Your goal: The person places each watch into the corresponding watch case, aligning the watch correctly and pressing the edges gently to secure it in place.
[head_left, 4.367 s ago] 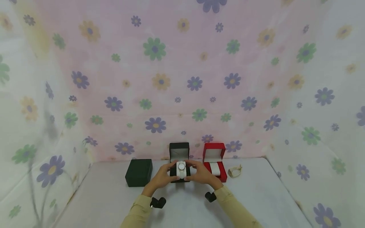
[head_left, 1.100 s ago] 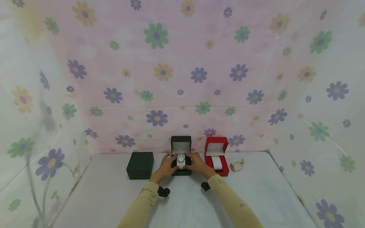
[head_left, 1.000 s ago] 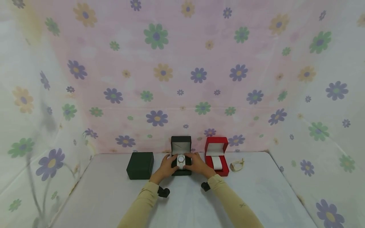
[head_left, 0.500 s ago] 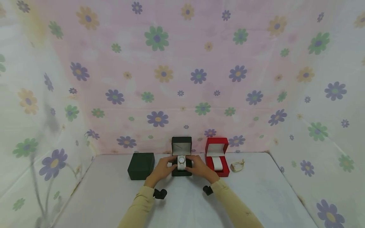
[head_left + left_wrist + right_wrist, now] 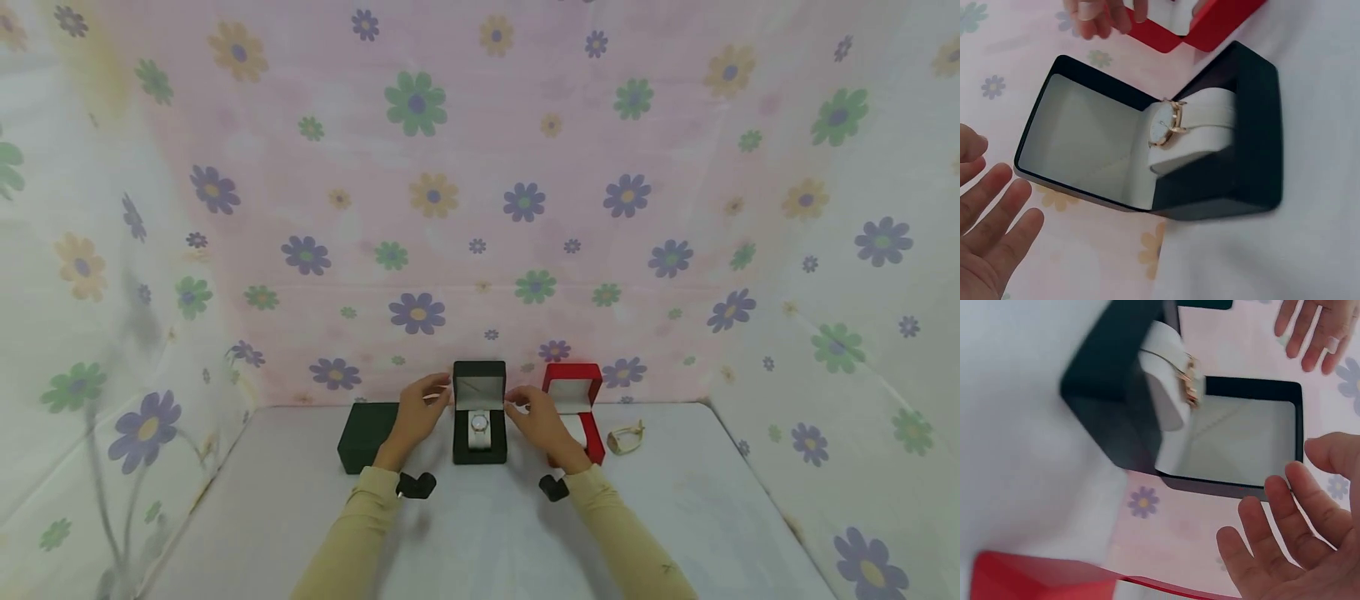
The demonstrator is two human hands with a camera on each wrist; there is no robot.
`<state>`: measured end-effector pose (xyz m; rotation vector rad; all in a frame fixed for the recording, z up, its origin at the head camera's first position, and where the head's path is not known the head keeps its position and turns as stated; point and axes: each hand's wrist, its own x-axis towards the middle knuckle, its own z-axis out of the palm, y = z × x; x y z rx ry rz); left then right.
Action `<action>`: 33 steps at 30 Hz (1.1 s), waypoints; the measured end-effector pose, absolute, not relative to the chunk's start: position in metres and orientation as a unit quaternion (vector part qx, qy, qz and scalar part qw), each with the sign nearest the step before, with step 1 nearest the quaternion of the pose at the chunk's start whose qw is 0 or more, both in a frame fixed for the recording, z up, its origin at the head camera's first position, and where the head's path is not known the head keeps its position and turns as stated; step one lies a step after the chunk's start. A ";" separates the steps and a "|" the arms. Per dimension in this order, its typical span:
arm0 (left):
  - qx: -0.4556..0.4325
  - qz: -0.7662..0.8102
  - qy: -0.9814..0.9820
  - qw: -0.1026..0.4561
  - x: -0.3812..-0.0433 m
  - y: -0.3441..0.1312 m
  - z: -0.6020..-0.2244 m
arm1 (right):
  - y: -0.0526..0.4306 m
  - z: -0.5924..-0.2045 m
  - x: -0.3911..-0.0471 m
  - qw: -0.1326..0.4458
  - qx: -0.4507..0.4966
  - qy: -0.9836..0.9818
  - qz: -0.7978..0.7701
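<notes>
A watch with a white dial, gold-coloured case and pale strap is wrapped round a white cushion. The cushion sits inside a dark green watch box, whose lid stands raised with a pale lining. My left hand is just left of the lid, fingers loosely spread and holding nothing. On the other side, my right hand has its fingertips right at the lid's edge; in the right wrist view its relaxed fingers overlap the lid's corner.
To the right stands a red watch box, lid up, with a white cushion, partly behind my right hand. A gold-coloured watch lies beyond it on the white table. Left is a closed dark green box; a flowered cloth hangs behind.
Both hands have let go of the watch cushion and moved outward and up to either side of the raised lid. The watch on its cushion stays in the green box.
</notes>
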<state>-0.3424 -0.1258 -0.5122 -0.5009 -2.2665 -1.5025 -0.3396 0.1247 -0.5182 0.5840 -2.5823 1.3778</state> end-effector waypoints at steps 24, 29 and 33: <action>-0.107 -0.516 -0.840 0.127 -0.383 -0.093 -0.505 | 0.099 -0.492 -0.398 0.069 0.152 -0.870 0.464; -0.090 -0.520 -0.840 0.125 -0.381 -0.093 -0.502 | 0.101 -0.493 -0.397 0.061 0.151 -0.862 0.479; -0.094 -0.518 -0.841 0.126 -0.380 -0.095 -0.503 | 0.103 -0.500 -0.399 0.057 0.155 -0.855 0.491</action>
